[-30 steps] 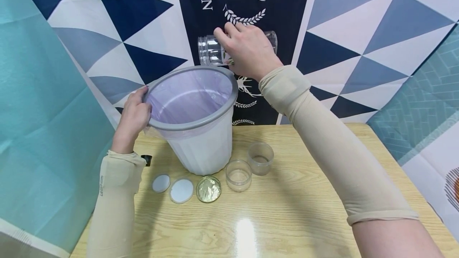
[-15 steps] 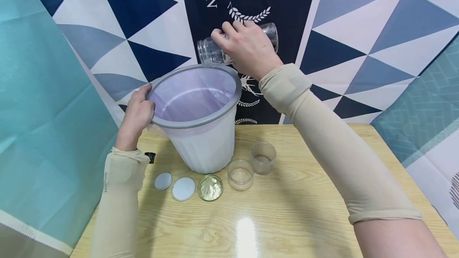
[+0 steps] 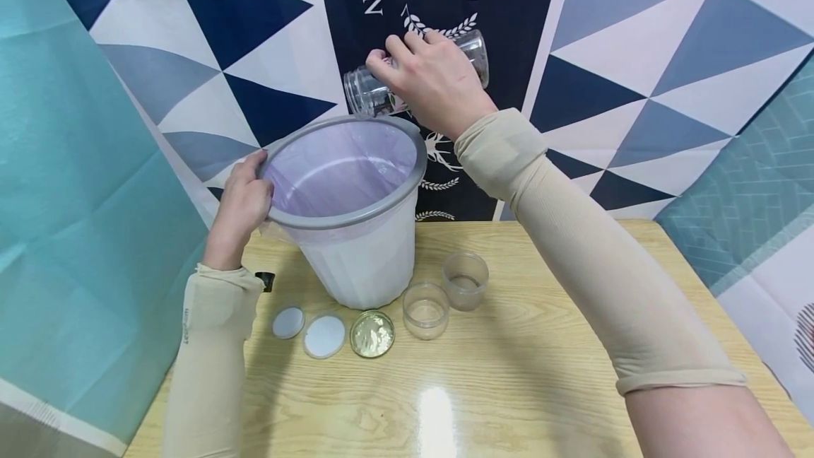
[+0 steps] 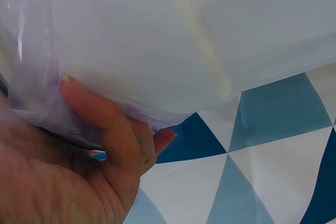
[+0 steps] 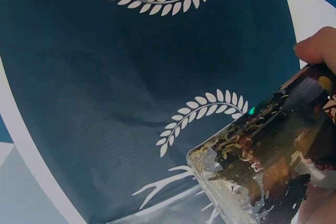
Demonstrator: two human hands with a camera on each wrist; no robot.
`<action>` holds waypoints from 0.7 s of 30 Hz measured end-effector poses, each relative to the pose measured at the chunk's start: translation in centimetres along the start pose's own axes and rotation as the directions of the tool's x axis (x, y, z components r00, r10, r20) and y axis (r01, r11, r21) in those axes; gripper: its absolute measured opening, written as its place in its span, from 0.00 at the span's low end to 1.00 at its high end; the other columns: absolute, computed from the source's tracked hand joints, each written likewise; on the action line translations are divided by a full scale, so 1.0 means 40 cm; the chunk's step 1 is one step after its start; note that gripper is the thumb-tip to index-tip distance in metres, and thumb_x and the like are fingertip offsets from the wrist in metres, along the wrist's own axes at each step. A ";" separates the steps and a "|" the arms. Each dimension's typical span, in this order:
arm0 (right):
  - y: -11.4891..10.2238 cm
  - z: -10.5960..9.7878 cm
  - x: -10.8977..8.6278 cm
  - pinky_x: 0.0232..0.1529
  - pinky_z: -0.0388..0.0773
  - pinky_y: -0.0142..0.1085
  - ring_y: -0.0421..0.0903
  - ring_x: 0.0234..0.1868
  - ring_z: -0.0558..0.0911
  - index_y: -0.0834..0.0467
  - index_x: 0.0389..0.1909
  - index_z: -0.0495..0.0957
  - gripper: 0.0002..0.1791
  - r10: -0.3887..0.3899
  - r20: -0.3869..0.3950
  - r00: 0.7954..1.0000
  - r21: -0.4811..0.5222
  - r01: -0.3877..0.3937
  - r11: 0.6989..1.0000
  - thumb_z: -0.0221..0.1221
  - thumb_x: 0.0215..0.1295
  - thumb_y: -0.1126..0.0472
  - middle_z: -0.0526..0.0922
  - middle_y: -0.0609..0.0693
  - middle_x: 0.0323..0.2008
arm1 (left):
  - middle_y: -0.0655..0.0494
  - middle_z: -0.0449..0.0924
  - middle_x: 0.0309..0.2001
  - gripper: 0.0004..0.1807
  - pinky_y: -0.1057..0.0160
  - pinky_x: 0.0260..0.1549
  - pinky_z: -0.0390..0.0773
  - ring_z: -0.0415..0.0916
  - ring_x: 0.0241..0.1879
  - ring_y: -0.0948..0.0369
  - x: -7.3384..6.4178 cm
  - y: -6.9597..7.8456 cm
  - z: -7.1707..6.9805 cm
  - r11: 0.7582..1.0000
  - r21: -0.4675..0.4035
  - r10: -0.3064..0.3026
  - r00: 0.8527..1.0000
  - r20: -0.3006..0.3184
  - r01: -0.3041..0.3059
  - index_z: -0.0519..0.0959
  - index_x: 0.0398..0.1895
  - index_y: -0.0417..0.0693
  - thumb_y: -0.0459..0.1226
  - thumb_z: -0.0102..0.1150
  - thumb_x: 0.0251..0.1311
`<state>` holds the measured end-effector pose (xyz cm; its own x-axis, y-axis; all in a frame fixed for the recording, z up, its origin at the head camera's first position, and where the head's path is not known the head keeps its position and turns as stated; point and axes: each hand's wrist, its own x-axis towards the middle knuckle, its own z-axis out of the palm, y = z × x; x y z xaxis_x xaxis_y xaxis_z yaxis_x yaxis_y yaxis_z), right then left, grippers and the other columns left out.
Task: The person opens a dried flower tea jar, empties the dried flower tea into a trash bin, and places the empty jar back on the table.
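My right hand (image 3: 439, 80) holds a clear jar (image 3: 364, 92) round its middle. The jar lies tilted, its open mouth low at the back rim of a white bin (image 3: 365, 271). Close up in the right wrist view, dark and brownish bits or patches show at the base of the jar (image 5: 257, 169); what they are I cannot tell. My left hand (image 3: 238, 200) grips the left side of the bin's grey rim (image 3: 337, 221). Over that rim hangs a thin purple bag (image 3: 311, 182) lining the bin. In the left wrist view, fingers (image 4: 113, 124) press against the bag.
In front of the bin lie two white discs, a small one (image 3: 288, 322) and a larger one (image 3: 325, 336), and a gold lid (image 3: 372, 334). Two clear round containers (image 3: 426, 316) stand to their right. A small black object (image 3: 265, 281) sits left of the bin. Patterned cloth (image 3: 273, 41) hangs behind.
The jar has gone from nearly level to tilted, its mouth dipping lower and its base rising. My left hand keeps its grip on the rim. The view has shifted slightly.
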<state>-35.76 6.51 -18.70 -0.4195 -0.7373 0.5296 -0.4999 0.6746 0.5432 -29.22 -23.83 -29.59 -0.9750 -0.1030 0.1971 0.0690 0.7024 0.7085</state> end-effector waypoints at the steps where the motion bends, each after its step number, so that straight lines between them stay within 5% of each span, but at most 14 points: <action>1: 0.002 0.000 0.000 0.50 0.80 0.52 0.62 0.47 0.82 0.61 0.60 0.71 0.22 -0.003 -0.003 1.000 -0.004 0.003 1.000 0.60 0.67 0.67 0.80 0.62 0.50 | 0.29 0.54 0.78 0.40 0.37 0.77 0.53 0.54 0.76 0.36 0.000 0.000 0.000 1.000 -0.002 0.001 1.000 0.000 -0.001 0.53 0.82 0.38 0.29 0.36 0.61; 10: 0.010 0.002 -0.001 0.43 0.79 0.49 0.60 0.43 0.81 0.59 0.58 0.72 0.20 -0.045 -0.027 0.999 -0.072 0.043 0.997 0.48 0.69 0.76 0.81 0.61 0.46 | 0.31 0.53 0.79 0.41 0.36 0.76 0.53 0.54 0.76 0.36 -0.003 -0.002 0.000 1.000 -0.024 -0.001 1.000 0.002 0.001 0.52 0.83 0.40 0.29 0.36 0.61; 21: 0.014 0.003 -0.003 0.42 0.78 0.48 0.59 0.40 0.81 0.58 0.56 0.73 0.19 -0.091 -0.052 0.994 -0.092 0.086 0.992 0.48 0.70 0.76 0.81 0.60 0.44 | 0.31 0.53 0.79 0.40 0.36 0.76 0.53 0.54 0.76 0.36 -0.004 -0.001 0.002 0.999 -0.034 -0.001 1.000 0.000 0.001 0.52 0.83 0.40 0.29 0.36 0.62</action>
<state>-36.08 6.98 -18.53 -0.3318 -0.7928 0.5113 -0.4625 0.6090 0.6443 -29.09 -23.79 -29.71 -0.9750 -0.1037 0.1964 0.0752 0.6781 0.7311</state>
